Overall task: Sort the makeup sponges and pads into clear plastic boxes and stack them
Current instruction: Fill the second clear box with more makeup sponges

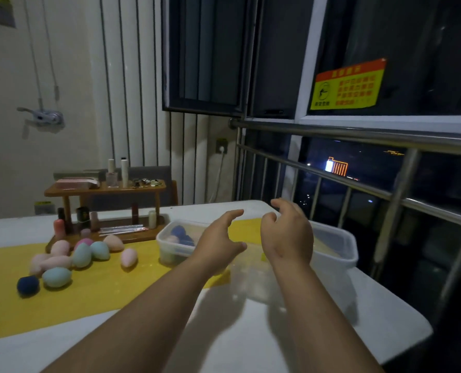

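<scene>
Several egg-shaped makeup sponges in pink, teal and navy (81,254) lie loose on the yellow runner (14,305) at the left. A clear plastic box (167,238) in the middle holds navy and pink sponges. A second clear box (334,246) stands to its right, and a clear lid or box (253,281) lies in front between them. My left hand (218,244) hovers over the first box with fingers spread and empty. My right hand (287,235) is raised beside it, fingers loosely curved, holding nothing.
A wooden two-tier rack (105,192) with bottles and brushes stands behind the sponges. A metal railing (358,162) and window run along the right, close to the table's right edge (401,305). The white table (224,332) continues toward me.
</scene>
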A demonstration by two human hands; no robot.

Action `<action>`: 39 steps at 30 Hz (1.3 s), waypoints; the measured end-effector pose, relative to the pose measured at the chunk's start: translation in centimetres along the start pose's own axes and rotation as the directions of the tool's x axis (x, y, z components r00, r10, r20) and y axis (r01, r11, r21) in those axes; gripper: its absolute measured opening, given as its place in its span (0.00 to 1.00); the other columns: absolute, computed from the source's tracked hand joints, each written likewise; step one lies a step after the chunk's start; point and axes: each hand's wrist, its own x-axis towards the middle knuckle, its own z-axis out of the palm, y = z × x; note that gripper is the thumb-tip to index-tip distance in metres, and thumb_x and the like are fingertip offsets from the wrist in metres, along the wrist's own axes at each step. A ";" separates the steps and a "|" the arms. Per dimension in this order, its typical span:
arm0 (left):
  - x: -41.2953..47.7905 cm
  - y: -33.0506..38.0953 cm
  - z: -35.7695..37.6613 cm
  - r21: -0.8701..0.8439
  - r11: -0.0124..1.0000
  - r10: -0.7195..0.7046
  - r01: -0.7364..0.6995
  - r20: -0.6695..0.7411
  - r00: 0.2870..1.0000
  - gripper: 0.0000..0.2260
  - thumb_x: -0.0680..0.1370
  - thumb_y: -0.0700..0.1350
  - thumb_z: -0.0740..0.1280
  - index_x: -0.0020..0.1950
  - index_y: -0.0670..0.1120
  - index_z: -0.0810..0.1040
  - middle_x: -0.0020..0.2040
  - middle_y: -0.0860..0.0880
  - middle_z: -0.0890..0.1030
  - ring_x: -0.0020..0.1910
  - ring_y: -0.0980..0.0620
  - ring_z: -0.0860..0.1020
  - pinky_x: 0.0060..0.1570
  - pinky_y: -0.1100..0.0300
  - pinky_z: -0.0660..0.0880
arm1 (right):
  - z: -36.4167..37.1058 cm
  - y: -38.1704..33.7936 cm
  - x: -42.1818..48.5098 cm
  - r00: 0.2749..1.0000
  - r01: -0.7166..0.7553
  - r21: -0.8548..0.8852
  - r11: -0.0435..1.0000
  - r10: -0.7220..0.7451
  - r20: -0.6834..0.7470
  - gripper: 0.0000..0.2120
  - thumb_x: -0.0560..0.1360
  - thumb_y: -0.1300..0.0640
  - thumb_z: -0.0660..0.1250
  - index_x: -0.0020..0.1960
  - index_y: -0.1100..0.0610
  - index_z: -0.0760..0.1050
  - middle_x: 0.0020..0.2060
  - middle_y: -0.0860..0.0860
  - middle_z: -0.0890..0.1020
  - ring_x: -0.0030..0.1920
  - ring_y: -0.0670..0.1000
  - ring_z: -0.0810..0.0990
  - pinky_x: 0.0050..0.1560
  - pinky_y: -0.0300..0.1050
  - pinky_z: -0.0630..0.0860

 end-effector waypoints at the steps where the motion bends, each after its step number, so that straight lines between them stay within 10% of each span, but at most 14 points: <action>1: 0.0 0.3 0.6 0.001 1.000 0.013 -0.013 0.021 1.000 0.35 0.72 0.39 0.75 0.73 0.61 0.66 0.72 0.54 0.70 0.69 0.53 0.69 0.62 0.57 0.72 | -0.5 0.5 0.2 1.000 0.003 -0.023 1.000 -0.003 -0.016 0.18 0.76 0.60 0.62 0.64 0.55 0.78 0.63 0.52 0.79 0.62 0.55 0.76 0.61 0.49 0.71; 9: -0.3 2.6 4.8 0.036 0.995 0.086 -0.094 0.165 0.982 0.37 0.70 0.40 0.77 0.74 0.61 0.65 0.71 0.58 0.69 0.59 0.61 0.68 0.38 0.75 0.73 | -4.9 5.5 1.4 0.976 -0.107 -0.202 0.974 0.064 -0.208 0.14 0.75 0.57 0.63 0.57 0.53 0.82 0.57 0.50 0.82 0.58 0.55 0.75 0.65 0.54 0.67; 16: -0.6 2.6 5.3 0.067 0.995 0.065 -0.072 0.098 0.993 0.32 0.73 0.45 0.75 0.74 0.60 0.67 0.67 0.51 0.76 0.58 0.52 0.74 0.49 0.66 0.68 | -4.2 7.1 1.0 0.973 -0.225 -0.153 0.962 0.214 -0.086 0.16 0.77 0.56 0.61 0.62 0.54 0.80 0.65 0.49 0.77 0.67 0.54 0.69 0.62 0.53 0.72; 25: -2.0 0.6 -1.4 0.068 0.997 0.045 -0.038 -0.100 0.994 0.32 0.71 0.41 0.76 0.71 0.60 0.71 0.62 0.53 0.77 0.58 0.51 0.75 0.61 0.52 0.76 | 0.4 2.9 -0.6 0.999 -0.040 -0.032 0.999 0.040 0.004 0.16 0.76 0.58 0.62 0.60 0.59 0.82 0.62 0.52 0.80 0.68 0.56 0.69 0.69 0.49 0.66; 30: -5.5 -2.6 -8.5 -0.300 0.953 -0.092 0.040 -0.161 0.983 0.30 0.62 0.39 0.70 0.63 0.59 0.77 0.57 0.51 0.76 0.52 0.50 0.77 0.50 0.57 0.80 | 5.5 -2.6 -4.1 0.988 0.098 0.063 0.993 -0.105 0.112 0.19 0.75 0.55 0.59 0.58 0.60 0.83 0.58 0.54 0.83 0.67 0.58 0.73 0.73 0.47 0.61; 33: -7.5 -3.2 -11.8 -0.417 0.907 -0.143 0.056 -0.182 0.973 0.23 0.73 0.38 0.67 0.67 0.52 0.75 0.60 0.52 0.76 0.54 0.52 0.74 0.46 0.63 0.73 | 7.2 -5.0 -5.9 0.971 0.159 0.125 0.979 -0.178 0.157 0.16 0.75 0.58 0.63 0.57 0.61 0.83 0.58 0.54 0.83 0.66 0.57 0.73 0.72 0.47 0.64; 39: -11.5 -6.7 -17.8 -0.444 0.893 -0.284 0.071 -0.436 0.854 0.18 0.76 0.50 0.65 0.65 0.51 0.79 0.66 0.54 0.75 0.65 0.55 0.73 0.72 0.47 0.64 | 10.9 -9.9 -10.3 0.900 0.176 0.268 0.947 -0.265 0.346 0.13 0.74 0.57 0.65 0.55 0.56 0.84 0.55 0.50 0.83 0.61 0.52 0.75 0.62 0.45 0.70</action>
